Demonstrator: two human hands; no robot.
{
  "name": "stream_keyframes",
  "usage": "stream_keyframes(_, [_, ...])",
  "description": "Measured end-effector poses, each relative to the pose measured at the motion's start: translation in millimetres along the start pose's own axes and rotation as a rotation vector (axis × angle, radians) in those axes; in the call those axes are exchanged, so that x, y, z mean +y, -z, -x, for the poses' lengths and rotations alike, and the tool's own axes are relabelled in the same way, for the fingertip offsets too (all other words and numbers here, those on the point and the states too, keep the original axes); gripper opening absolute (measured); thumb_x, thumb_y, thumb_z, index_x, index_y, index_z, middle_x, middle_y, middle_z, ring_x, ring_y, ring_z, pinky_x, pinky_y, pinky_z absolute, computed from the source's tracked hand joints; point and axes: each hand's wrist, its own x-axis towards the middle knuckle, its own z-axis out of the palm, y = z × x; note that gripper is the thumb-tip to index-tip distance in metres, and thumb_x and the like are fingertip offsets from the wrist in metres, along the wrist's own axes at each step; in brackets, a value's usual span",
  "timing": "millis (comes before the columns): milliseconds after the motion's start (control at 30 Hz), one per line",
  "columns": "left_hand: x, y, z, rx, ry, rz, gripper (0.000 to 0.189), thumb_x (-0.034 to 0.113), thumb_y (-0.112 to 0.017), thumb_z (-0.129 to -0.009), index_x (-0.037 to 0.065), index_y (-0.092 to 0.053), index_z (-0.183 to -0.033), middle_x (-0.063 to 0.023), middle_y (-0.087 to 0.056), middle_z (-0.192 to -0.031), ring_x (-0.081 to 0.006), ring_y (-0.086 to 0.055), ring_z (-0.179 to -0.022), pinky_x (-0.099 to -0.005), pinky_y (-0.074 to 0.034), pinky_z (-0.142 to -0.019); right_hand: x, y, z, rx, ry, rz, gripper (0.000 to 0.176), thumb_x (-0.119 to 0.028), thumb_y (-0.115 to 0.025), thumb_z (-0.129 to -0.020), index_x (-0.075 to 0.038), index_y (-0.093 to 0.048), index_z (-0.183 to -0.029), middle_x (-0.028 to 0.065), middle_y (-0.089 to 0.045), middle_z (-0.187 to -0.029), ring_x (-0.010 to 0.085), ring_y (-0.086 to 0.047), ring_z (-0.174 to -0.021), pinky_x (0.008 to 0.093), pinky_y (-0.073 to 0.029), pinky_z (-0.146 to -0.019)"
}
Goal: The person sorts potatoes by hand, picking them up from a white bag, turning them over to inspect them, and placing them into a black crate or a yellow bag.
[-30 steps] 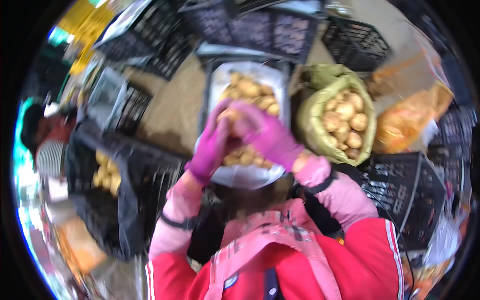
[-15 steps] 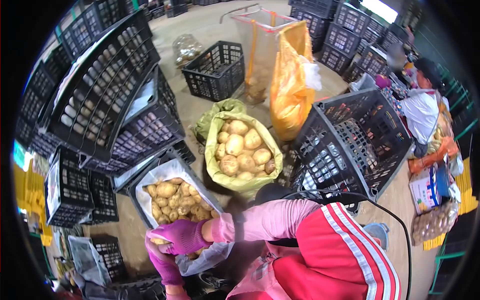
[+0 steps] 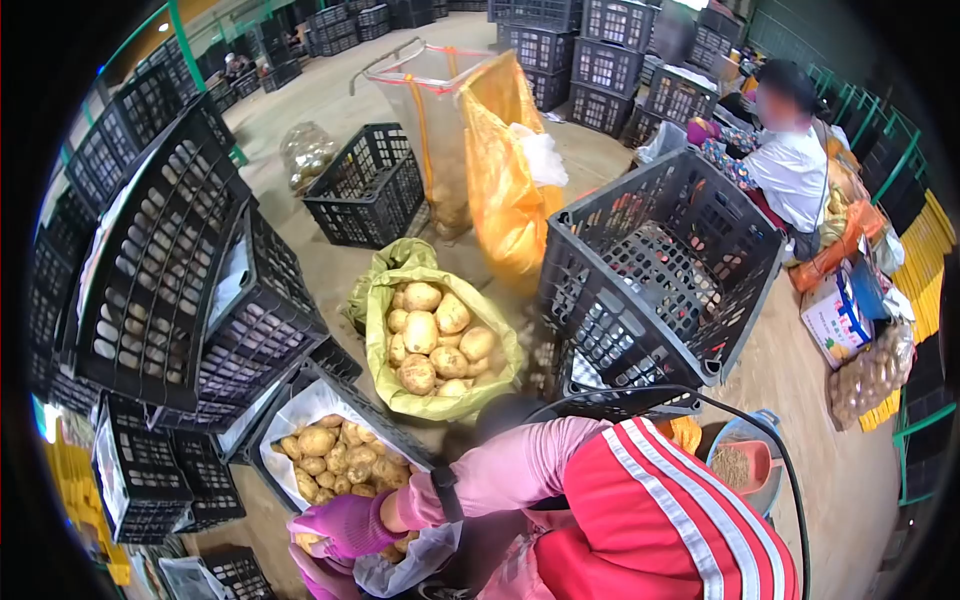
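Two gloved hands are close together near the bottom of the view, with one pale potato (image 3: pixel 308 541) between them. The right hand (image 3: pixel 350 526) curls its purple fingers over the potato; the left hand (image 3: pixel 318 577) lies beneath, partly cut off by the edge of the view, and how tightly it grips cannot be told. Just beside and under the hands is a black crate (image 3: pixel 258 468) with a white liner (image 3: pixel 282 425), filled with loose potatoes (image 3: pixel 340 455). Next to it, toward the middle of the view, a green sack (image 3: pixel 415 402) stands open, its rim folded around larger potatoes (image 3: pixel 421 332). Beyond the sack are a small black crate (image 3: pixel 365 190) on the floor (image 3: pixel 255 130) and a see-through bag (image 3: pixel 436 130) on a metal frame, with an orange bag (image 3: pixel 500 190) against it. A large open black crate (image 3: pixel 625 300) stands to the right of the sack, and nearer the red sleeve (image 3: pixel 650 500) a blue basin (image 3: pixel 772 425) contains a red scoop (image 3: pixel 757 465). Stacked crates (image 3: pixel 165 270) rise at the left, one tilted on top. Well apart, at the upper right, a person (image 3: pixel 785 175) in a light top sits near more crates.
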Motion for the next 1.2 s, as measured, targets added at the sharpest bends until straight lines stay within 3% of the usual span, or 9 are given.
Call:
stream_keyframes(33, [3,9,0,-0.082,-0.017,-0.199,0.043,0.039,-0.051,-0.101,0.005,-0.047,-0.127,-0.0125,-0.059,-0.110,-0.0237,-0.061,-0.092,-0.0343,-0.048,-0.077,-2,2,0,-0.016,-0.006,-0.002,0.052,-0.032,-0.059,-0.093,-0.006,-0.046,-0.135,0.0212,-0.059,-0.122,0.0402,-0.061,-0.109,0.0455,-0.049,-0.089])
stream_keyframes(100, [9,29,-2,-0.250,-0.058,-0.590,0.077,0.038,-0.062,-0.096,0.001,-0.028,-0.153,-0.0285,-0.044,-0.146,-0.0367,-0.050,-0.131,-0.0408,-0.040,-0.107,-3,8,2,-0.051,-0.019,-0.004,0.051,-0.031,-0.059,-0.092,-0.006,-0.046,-0.134,0.0205,-0.058,-0.122,0.0409,-0.060,-0.109,0.0459,-0.049,-0.090])
stream_keyframes(133, [15,19,9,-0.265,-0.245,-0.845,0.063,0.027,-0.054,-0.100,-0.006,-0.032,-0.149,-0.0291,-0.049,-0.142,-0.0377,-0.051,-0.131,-0.0388,-0.043,-0.104,4,3,2,0.006,0.060,0.048,0.050,-0.029,-0.060,-0.091,-0.007,-0.046,-0.133,0.0195,-0.058,-0.120,0.0410,-0.061,-0.107,0.0466,-0.049,-0.089])
stream_keyframes(267, [-2,49,-3,-0.252,-0.453,-0.766,0.055,0.026,-0.054,-0.100,-0.011,-0.045,-0.141,-0.0297,-0.053,-0.138,-0.0386,-0.055,-0.125,-0.0403,-0.044,-0.103,-7,14,5,-0.022,0.100,0.063,0.040,-0.027,-0.060,-0.090,-0.008,-0.047,-0.123,0.0176,-0.057,-0.117,0.0405,-0.063,-0.099,0.0488,-0.050,-0.081])
stream_keyframes(300, [0,43,4,-0.242,-0.545,-0.865,0.053,0.025,-0.055,-0.099,-0.010,-0.048,-0.139,-0.0294,-0.055,-0.135,-0.0376,-0.054,-0.127,-0.0404,-0.043,-0.104,-11,15,4,-0.038,0.053,0.043,0.047,-0.031,-0.064,-0.088,-0.007,-0.049,-0.125,0.0181,-0.057,-0.113,0.0409,-0.061,-0.102,0.0479,-0.049,-0.086])
stream_keyframes(400, [-19,64,-19,-0.191,-0.495,-0.527,0.049,0.017,-0.063,-0.095,-0.008,-0.052,-0.136,-0.0273,-0.057,-0.134,-0.0340,-0.057,-0.124,-0.0424,-0.044,-0.103,10,-10,-10,0.061,0.214,0.161,0.045,-0.031,-0.065,-0.087,-0.006,-0.051,-0.121,0.0183,-0.058,-0.113,0.0405,-0.062,-0.100,0.0478,-0.050,-0.083])
stream_keyframes(633, [-24,8,-37,-0.175,-0.534,-0.789,0.045,0.018,-0.063,-0.095,-0.005,-0.054,-0.132,-0.0233,-0.059,-0.130,-0.0311,-0.059,-0.120,-0.0399,-0.045,-0.099,16,-8,-14,0.128,0.281,0.156,0.040,-0.029,-0.065,-0.087,-0.007,-0.052,-0.116,0.0173,-0.062,-0.105,0.0394,-0.064,-0.093,0.0470,-0.050,-0.078])
stream_keyframes(1200, [-32,-19,-58,-0.234,-0.600,-0.931,0.036,0.022,-0.062,-0.095,0.001,-0.060,-0.125,-0.0136,-0.064,-0.122,-0.0241,-0.063,-0.109,-0.0339,-0.049,-0.089,25,-6,-16,0.154,0.261,0.130,0.034,-0.027,-0.064,-0.084,-0.011,-0.052,-0.111,0.0131,-0.062,-0.097,0.0366,-0.065,-0.086,0.0468,-0.050,-0.072])
